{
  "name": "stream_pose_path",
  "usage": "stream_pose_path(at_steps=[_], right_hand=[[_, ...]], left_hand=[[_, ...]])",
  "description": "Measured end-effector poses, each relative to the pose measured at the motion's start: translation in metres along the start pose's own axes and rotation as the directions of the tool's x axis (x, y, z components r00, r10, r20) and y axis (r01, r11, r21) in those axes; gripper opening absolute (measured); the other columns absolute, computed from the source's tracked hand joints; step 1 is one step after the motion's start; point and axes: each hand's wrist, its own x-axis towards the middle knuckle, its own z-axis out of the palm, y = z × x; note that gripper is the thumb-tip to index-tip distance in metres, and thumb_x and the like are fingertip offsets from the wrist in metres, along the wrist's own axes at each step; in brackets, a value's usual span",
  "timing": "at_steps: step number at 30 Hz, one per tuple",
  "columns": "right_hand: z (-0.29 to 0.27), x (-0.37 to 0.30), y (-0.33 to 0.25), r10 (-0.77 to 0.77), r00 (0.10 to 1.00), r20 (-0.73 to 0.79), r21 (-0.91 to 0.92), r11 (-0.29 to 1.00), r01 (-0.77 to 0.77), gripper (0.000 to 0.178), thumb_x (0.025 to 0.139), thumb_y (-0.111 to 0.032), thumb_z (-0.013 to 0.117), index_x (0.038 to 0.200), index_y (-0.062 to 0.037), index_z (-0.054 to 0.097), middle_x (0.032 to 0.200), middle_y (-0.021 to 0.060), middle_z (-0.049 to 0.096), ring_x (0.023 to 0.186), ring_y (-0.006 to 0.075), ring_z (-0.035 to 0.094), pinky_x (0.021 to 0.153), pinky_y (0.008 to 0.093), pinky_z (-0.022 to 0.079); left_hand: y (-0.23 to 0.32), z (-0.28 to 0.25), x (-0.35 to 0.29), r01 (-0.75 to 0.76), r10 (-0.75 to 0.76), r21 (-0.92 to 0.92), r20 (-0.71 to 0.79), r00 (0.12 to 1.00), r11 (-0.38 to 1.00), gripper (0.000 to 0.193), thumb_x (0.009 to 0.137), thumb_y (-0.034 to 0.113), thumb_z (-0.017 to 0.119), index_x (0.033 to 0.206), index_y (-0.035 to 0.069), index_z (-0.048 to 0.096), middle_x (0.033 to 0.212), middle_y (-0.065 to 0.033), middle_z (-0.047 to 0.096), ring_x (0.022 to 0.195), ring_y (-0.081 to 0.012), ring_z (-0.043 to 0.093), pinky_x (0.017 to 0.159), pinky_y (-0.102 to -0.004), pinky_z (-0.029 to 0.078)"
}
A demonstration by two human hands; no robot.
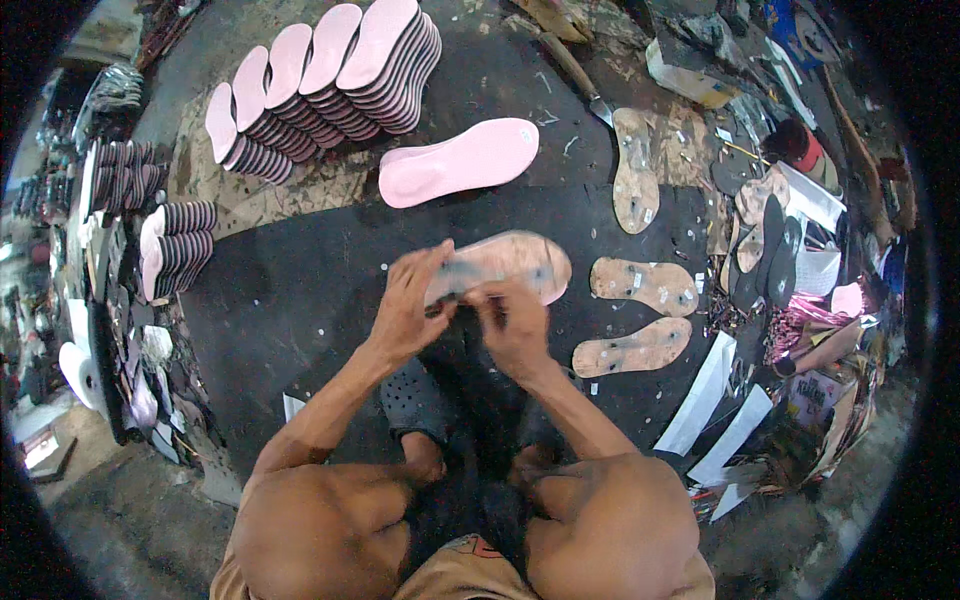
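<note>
Between my hands is a tan wooden sole-shaped template (505, 258), slightly blurred, with pink showing along its right edge. My left hand (405, 300) grips its left end, thumb below and fingers over the top. My right hand (512, 322) is closed at its lower edge with bent fingers; whether something small is in them is hidden. Just beyond, pink insoles (460, 165) lie on the dark mat, one partly over another. To the right rest two more wooden templates, an upper one (645, 283) and a lower one (635, 345).
Tall stacks of pink and black insoles (340, 75) stand at the far left, with smaller stacks (178, 250) nearer. A knife (575, 75) and another wooden template (634, 170) lie at the far right. White strips (698, 395) and scraps crowd the right side.
</note>
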Motion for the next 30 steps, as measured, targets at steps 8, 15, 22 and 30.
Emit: stream_pose_path(at_steps=[8, 15, 22, 30], right_hand=[[-0.097, 0.02, 0.024, 0.405, 0.862, -0.306, 0.207, 0.912, -0.354, 0.026, 0.115, -0.027, 0.065, 0.115, -0.0011, 0.07, 0.105, 0.0093, 0.082, 0.09, 0.0156, 0.072, 0.083, 0.0339, 0.057], [-0.102, -0.023, 0.05, 0.551, 0.794, -0.259, 0.215, 0.834, -0.508, 0.024, 0.118, -0.024, 0.06, 0.114, -0.001, 0.066, 0.111, 0.0126, 0.082, 0.09, 0.014, 0.075, 0.081, 0.0306, 0.062], [-0.087, -0.021, 0.046, 0.502, 0.821, -0.273, 0.155, 0.865, -0.477, 0.023, 0.114, -0.025, 0.066, 0.114, -0.0017, 0.067, 0.099, 0.013, 0.082, 0.084, 0.0177, 0.076, 0.075, 0.0359, 0.059], [-0.068, -0.011, 0.043, 0.115, 0.983, -0.14, -0.263, 0.953, -0.149, 0.011, 0.106, -0.012, 0.074, 0.111, -0.0031, 0.069, 0.093, 0.016, 0.074, 0.078, 0.0303, 0.073, 0.071, 0.0424, 0.057]], left_hand=[[-0.035, -0.034, 0.1, -0.032, 0.034, 0.027, -0.078, 0.996, 0.999, 0.07, 0.082, 0.012, 0.087, 0.147, 0.006, 0.064, 0.144, -0.0178, 0.068, 0.135, -0.0399, 0.062, 0.12, -0.0517, 0.045], [0.0, -0.012, -0.008, 0.202, -0.159, -0.177, 0.228, 0.961, 0.963, 0.072, 0.082, 0.012, 0.09, 0.149, 0.008, 0.064, 0.155, -0.0153, 0.066, 0.146, -0.0379, 0.059, 0.128, -0.0484, 0.041], [0.002, 0.002, -0.01, 0.169, -0.145, -0.086, 0.228, 0.963, 0.982, 0.084, 0.078, 0.008, 0.092, 0.156, 0.011, 0.061, 0.152, -0.0144, 0.068, 0.143, -0.0374, 0.061, 0.127, -0.0474, 0.042], [0.0, 0.007, -0.007, 0.25, -0.201, -0.234, 0.216, 0.956, 0.94, 0.088, 0.075, 0.009, 0.092, 0.157, 0.01, 0.06, 0.151, -0.0138, 0.069, 0.143, -0.0354, 0.062, 0.126, -0.0465, 0.043]])
